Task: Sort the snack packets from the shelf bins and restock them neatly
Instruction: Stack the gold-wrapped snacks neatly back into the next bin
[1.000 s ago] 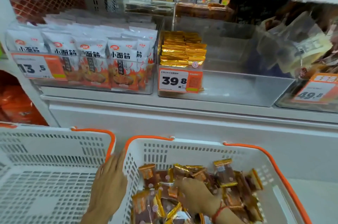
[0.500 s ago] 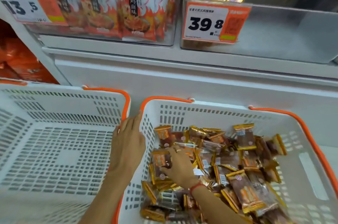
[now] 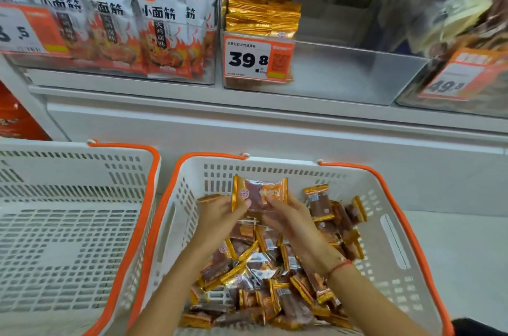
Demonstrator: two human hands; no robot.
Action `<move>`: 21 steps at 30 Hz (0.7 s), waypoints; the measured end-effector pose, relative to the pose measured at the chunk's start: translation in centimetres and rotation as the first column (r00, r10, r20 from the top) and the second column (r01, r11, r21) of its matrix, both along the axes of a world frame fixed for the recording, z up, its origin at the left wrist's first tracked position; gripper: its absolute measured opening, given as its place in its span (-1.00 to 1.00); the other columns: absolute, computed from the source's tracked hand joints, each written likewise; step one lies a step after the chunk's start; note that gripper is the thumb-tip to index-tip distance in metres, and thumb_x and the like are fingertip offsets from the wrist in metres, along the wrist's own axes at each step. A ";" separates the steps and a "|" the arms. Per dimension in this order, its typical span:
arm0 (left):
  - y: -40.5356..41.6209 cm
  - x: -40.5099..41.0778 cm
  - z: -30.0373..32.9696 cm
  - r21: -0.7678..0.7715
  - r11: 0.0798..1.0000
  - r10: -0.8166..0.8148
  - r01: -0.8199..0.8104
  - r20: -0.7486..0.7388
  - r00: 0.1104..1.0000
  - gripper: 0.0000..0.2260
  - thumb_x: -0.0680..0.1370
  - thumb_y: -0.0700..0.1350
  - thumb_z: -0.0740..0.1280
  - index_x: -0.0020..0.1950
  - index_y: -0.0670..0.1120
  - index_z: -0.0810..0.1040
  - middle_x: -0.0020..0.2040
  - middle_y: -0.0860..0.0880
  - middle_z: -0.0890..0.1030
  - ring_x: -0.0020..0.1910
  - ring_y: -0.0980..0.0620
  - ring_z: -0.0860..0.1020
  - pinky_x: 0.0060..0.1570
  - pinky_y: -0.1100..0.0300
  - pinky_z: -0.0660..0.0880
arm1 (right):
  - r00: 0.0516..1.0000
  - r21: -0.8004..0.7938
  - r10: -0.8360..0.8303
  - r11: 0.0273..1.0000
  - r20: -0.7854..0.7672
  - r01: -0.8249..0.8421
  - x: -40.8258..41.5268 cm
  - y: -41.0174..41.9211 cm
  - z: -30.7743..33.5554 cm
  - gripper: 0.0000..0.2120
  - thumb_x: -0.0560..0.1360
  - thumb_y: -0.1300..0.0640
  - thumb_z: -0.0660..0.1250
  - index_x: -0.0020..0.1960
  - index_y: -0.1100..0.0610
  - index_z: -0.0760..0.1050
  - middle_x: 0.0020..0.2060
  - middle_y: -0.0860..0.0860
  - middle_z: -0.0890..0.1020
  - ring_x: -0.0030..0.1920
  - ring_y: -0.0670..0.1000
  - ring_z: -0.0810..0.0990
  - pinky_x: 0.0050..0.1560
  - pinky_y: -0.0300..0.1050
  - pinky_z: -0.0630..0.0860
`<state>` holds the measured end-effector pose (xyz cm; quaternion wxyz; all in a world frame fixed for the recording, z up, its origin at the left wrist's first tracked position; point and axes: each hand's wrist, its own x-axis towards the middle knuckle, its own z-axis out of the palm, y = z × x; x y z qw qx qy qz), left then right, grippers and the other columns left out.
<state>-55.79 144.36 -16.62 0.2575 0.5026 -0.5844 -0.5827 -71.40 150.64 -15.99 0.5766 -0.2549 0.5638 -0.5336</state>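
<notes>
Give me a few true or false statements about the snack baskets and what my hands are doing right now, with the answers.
1. Both hands hold one snack packet above the right basket. True: the left hand and right hand grip it from either side.
2. The left basket is full of packets. False: no packets show in it.
3. The clear bin with the 39.8 price tag holds a stack of gold packets at its left end. True.
4. The left hand rests on the basket rim. False: it holds the packet.
5. The right wrist wears a red string. True.
</notes>
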 end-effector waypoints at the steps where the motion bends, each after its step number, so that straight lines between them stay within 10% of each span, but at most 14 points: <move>1: 0.1 0.2 0.1 0.009 0.996 0.085 -0.084 -0.055 0.995 -0.94 0.56 0.00 0.35 -0.10 0.08 0.58 -0.10 0.10 0.65 -0.05 0.15 0.61 -0.02 0.23 0.53 | 0.999 0.005 0.015 1.000 -0.047 -0.015 0.1 -0.1 -0.2 -0.74 0.58 0.09 0.29 0.17 0.24 0.53 0.03 0.03 0.69 0.08 0.00 0.66 0.07 -0.20 0.58; 6: -0.6 2.1 0.5 0.115 0.933 0.359 -0.340 -0.300 0.884 -0.95 0.59 -0.03 0.29 -0.01 0.10 0.43 -0.16 0.05 0.67 -0.20 0.12 0.65 -0.33 0.36 0.51 | 0.890 0.207 0.236 0.964 -0.390 -0.165 2.1 -1.7 -4.5 -0.70 0.59 -0.12 0.22 -0.01 0.06 0.62 -0.03 -0.06 0.68 0.02 -0.04 0.63 0.12 -0.13 0.52; 12: -1.8 4.7 0.1 0.205 0.874 0.486 -0.441 -0.317 0.815 -0.82 0.64 0.07 0.18 0.16 0.11 0.51 0.00 0.07 0.66 -0.03 0.13 0.61 -0.07 0.19 0.50 | 0.446 0.493 0.570 0.821 -0.690 -0.288 5.3 -3.4 -14.6 -0.71 0.46 -0.09 0.38 -0.05 0.15 0.56 -0.25 0.02 0.56 -0.22 0.03 0.52 -0.20 -0.03 0.49; 21: -2.3 2.7 -0.8 0.467 0.833 0.436 -0.296 -0.224 0.872 -0.73 0.59 -0.09 0.25 0.23 -0.18 0.49 0.00 -0.18 0.60 -0.13 -0.05 0.56 -0.08 0.06 0.48 | 0.664 0.267 0.351 0.936 -0.660 -0.230 2.4 -1.9 -11.9 -0.83 0.51 0.15 0.41 -0.06 0.01 0.41 -0.16 0.00 0.65 -0.20 -0.03 0.62 -0.11 0.02 0.60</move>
